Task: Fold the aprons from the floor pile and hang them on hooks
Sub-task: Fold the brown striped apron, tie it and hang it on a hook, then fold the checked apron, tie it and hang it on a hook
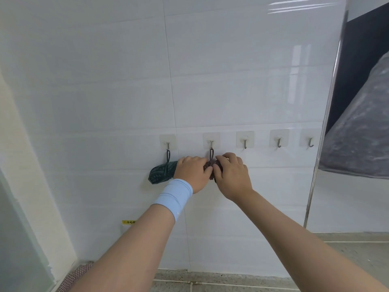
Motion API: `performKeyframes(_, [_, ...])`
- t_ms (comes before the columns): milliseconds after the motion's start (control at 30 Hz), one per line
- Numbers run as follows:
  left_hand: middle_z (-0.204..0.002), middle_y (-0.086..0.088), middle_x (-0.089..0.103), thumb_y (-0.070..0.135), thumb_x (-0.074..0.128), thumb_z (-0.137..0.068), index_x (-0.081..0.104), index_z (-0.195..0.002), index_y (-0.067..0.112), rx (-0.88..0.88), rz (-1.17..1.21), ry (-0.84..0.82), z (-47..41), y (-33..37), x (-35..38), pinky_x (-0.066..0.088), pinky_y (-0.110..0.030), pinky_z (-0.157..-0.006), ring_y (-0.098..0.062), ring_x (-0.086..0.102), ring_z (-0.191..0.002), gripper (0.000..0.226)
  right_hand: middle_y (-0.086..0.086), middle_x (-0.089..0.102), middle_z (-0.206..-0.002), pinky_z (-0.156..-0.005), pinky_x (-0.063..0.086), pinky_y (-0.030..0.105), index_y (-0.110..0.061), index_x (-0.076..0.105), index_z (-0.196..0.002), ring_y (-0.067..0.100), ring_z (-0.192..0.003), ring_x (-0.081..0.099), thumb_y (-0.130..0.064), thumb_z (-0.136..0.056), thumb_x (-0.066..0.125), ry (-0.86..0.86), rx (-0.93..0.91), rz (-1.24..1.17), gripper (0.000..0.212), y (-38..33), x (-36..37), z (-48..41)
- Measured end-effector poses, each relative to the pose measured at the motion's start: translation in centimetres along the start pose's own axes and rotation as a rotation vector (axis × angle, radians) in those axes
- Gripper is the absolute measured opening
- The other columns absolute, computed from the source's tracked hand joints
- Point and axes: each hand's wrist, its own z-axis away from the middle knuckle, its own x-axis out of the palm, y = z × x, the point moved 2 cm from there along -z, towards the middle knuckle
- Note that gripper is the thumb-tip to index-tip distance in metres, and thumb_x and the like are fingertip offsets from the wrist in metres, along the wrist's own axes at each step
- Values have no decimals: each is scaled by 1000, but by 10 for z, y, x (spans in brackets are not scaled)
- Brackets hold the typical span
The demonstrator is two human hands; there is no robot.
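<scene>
Both the left hand (pixel 192 173) and right hand (pixel 230 175) curl fingers (pixel 201 160) around the folded dark red apron (pixel 208 165), hanging by its loop (pixel 211 153) from the second hook (pixel 211 142); tugging downward could peel that adhesive hook off the wall (pixel 105 102).

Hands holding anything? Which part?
Left hand and right hand grip the rolled maroon apron from either side, just below its loop on a hook.

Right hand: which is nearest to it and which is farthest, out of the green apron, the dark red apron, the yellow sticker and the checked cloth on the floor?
1. Dark red apron: gripped by the right hand itself.
2. Green apron: hanging further left.
3. Yellow sticker: lower left on the wall.
4. Checked cloth: bottom left corner, on the floor.
</scene>
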Motion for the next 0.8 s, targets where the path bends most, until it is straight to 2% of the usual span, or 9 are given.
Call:
performKeyframes(100, [-124, 3, 64, 45, 41, -97, 58, -127, 26, 6, 11, 48, 11, -2, -11, 30, -42, -110, -26, 52, -119, 39, 4, 48, -141, -100, 37, 43, -21, 53, -137, 29, -127, 44, -42, -100, 43, -53, -1, 69, 44, -1, -10, 2])
performKeyframes(167, [-133, 5, 60, 47, 44, -96, 55, -134, 27, -16, 45, 132, 23, -5, -19, 30, -40, -112, -23, 49, -125, 43, 6, 49, -142, -102, 37, 44, -20, 55, -137, 30, -129, 44, -43, -99, 46, -18, -28, 63, 45, -8, -18, 8])
performKeyframes(267, [-127, 4, 61, 42, 50, -95, 59, -129, 26, -72, 138, 284, 51, -15, -29, 38, -38, -102, -22, 51, -120, 39, 7, 56, -125, -91, 43, 42, -19, 65, -122, 29, -113, 52, -40, -94, 49, 98, -133, 17, 39, -30, -29, 26])
performKeyframes(367, [-116, 2, 64, 38, 52, -93, 63, -120, 24, -133, 149, 316, 94, -36, -27, 44, -38, -91, -25, 54, -108, 32, 2, 59, -108, -83, 46, 36, -20, 69, -112, 24, -99, 54, -42, -92, 44, 101, -213, -74, 39, -57, -20, 57])
performKeyframes(533, [-123, 1, 61, 37, 49, -97, 59, -127, 23, -344, 194, 83, 190, -94, 7, 46, -38, -93, -22, 54, -112, 34, 0, 57, -116, -80, 51, 37, -23, 65, -119, 22, -99, 60, -39, -100, 47, -303, -216, -161, 31, -94, 45, 129])
performKeyframes(667, [-126, 3, 57, 33, 46, -98, 55, -129, 25, -581, 272, -113, 272, -151, 43, 47, -38, -96, -19, 53, -115, 33, -2, 56, -123, -86, 50, 34, -25, 62, -125, 19, -99, 62, -41, -102, 43, -652, -174, -181, 34, -122, 110, 189])
performKeyframes(800, [-132, -1, 56, 26, 40, -101, 56, -130, 22, -829, 280, -368, 360, -205, 94, 45, -37, -100, -22, 54, -118, 34, 3, 57, -126, -95, 48, 37, -23, 60, -128, 25, -112, 59, -36, -100, 46, -946, -216, -175, 34, -150, 176, 241])
